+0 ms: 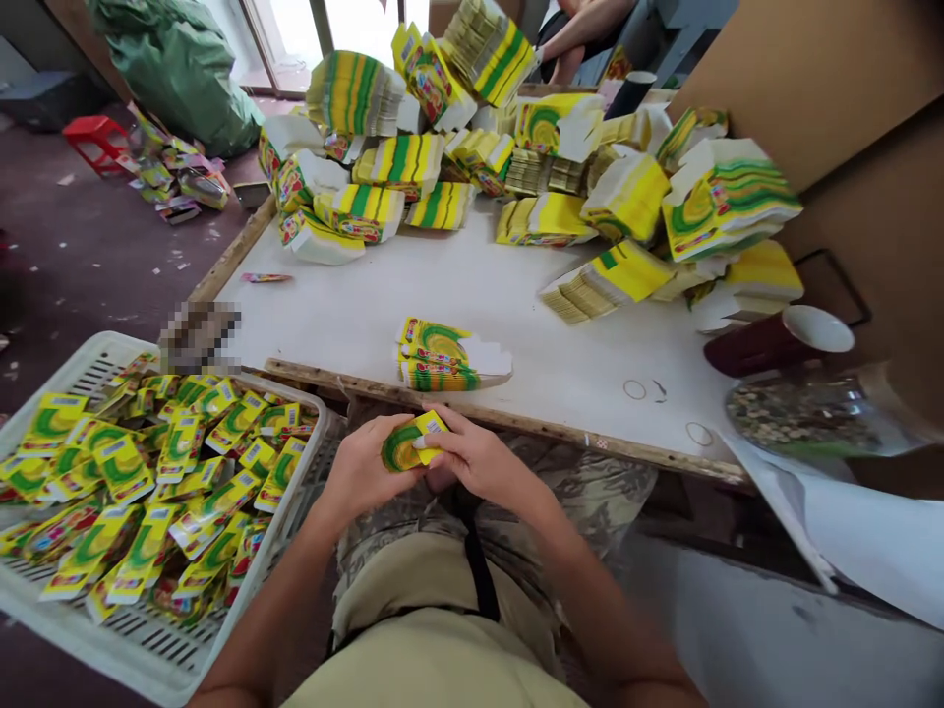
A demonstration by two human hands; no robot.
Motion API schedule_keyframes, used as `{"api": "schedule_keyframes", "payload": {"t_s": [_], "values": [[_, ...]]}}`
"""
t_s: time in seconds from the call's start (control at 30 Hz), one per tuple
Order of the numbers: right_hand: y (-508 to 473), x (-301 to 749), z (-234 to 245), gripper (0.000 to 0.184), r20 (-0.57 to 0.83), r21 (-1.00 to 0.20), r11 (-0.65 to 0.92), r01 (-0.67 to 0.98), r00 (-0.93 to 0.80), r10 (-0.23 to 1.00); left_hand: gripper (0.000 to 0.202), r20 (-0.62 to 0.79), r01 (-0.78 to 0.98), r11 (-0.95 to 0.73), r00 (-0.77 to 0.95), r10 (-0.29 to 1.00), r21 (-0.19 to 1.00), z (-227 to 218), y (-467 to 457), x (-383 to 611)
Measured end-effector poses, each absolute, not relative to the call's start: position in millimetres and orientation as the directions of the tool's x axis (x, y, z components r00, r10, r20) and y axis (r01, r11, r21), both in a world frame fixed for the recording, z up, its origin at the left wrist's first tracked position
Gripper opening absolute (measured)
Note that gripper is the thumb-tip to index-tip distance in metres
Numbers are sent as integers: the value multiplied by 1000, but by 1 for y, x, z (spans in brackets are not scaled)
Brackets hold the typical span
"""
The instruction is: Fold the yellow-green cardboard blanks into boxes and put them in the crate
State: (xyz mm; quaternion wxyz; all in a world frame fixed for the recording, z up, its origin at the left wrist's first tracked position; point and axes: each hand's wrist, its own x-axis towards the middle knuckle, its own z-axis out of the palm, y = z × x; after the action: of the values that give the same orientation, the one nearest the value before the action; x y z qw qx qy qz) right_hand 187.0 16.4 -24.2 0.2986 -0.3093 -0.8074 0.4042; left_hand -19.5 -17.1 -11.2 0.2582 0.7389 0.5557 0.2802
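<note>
1. Biggest thing on my feed is the bench (pixel 479 295): a flat white top with a rough wooden strip along the near edge.
2. On the right a plain brown cardboard sheet (pixel 848 88) leans in, matte and unprinted.
3. Lower left, beside the person's knee, I see a white plastic basket (pixel 110 639) with slotted walls.
4. Far left on the floor there's a crumpled green sack (pixel 177 69) that looks woven.
5. Across the far half of the bench lie fanned stacks of flat cartons (pixel 626 197), glossy card with yellow and green stripes, a swirl motif and white flaps. The print is too small for me to read.
6. The basket holds a loose heap of small made-up boxes (pixel 147 482) in the same yellow and green. I can't read a brand here either.
7. On the right of the bench a maroon cup (pixel 774 344) with a white inside lies tipped, touching a clear glass jar (pixel 811 413).
8. A short pile of flats (pixel 442 356) sits just inside the near edge, right ahead of the hands.
9. The left hand (pixel 361 472) is curled around a small carton from the left.
10. The right hand (pixel 479 457) pinches the same piece, fingers on its top corner.
11. The small carton (pixel 405 444) is gripped between both hands over the lap, just below the bench edge. It's yellow with a green swirl, and I can't make out the lettering.
</note>
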Motion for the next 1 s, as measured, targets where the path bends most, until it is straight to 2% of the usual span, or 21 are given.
{"api": "schedule_keyframes", "payload": {"t_s": [0.07, 0.13, 0.27, 0.3, 0.37, 0.43, 0.47, 0.53, 0.6, 0.67, 0.73, 0.8, 0.87, 0.93, 1.0], "values": [[14, 183, -19, 21, 234, -845, 469, 258, -610, 757, 53, 166, 678, -284, 236, 958, 678, -9, -17, -17], [10, 172, -18, 29, 253, -860, 440, 259, -532, 808, 54, 216, 700, -303, 213, 953, 647, -8, -16, -15], [17, 158, -26, 66, 270, -883, 394, 255, -412, 870, 55, 228, 774, -205, 81, 970, 599, -8, -18, -42], [25, 159, -27, 68, 278, -875, 391, 285, -364, 889, 55, 230, 808, -132, -4, 973, 574, -7, -21, -59], [47, 166, -31, 57, 312, -835, 374, 403, -214, 926, 58, 260, 878, 99, -244, 934, 469, -4, -30, -104], [73, 176, -34, 42, 346, -757, 339, 558, -98, 933, 66, 273, 878, 402, -466, 842, 260, 2, -42, -154], [84, 179, -36, 38, 348, -714, 324, 621, -86, 933, 75, 313, 831, 525, -556, 770, 184, 4, -49, -176], [100, 183, -41, 35, 331, -651, 315, 691, -116, 937, 81, 381, 773, 617, -620, 686, 147, 6, -58, -206], [107, 182, -44, 33, 316, -631, 326, 704, -150, 937, 71, 402, 780, 581, -621, 672, 234, 2, -62, -212], [108, 180, -45, 35, 321, -624, 328, 709, -151, 935, 56, 355, 781, 444, -605, 713, 439, -7, -57, -192], [103, 179, -43, 38, 333, -625, 328, 708, -137, 933, 48, 243, 683, 251, -540, 806, 686, -18, -46, -155], [95, 177, -37, 42, 341, -690, 333, 642, -118, 933, 44, 94, 524, 107, -341, 935, 845, -28, -33, -109], [81, 174, -30, 48, 300, -818, 319, 478, -120, 947, 56, 16, 287, 20, -121, 992, 958, -33, -22, -64], [60, 167, -24, 53, 221, -928, 262, 263, -176, 959, 74, 68, -31, -71, -73, 995, 997, -32, -14, -26], [36, 157, -20, 53, 148, -982, 175, 73, -281, 948, 74, 80, -292, -128, -171, 982, 948, -25, -9, 1]]}}
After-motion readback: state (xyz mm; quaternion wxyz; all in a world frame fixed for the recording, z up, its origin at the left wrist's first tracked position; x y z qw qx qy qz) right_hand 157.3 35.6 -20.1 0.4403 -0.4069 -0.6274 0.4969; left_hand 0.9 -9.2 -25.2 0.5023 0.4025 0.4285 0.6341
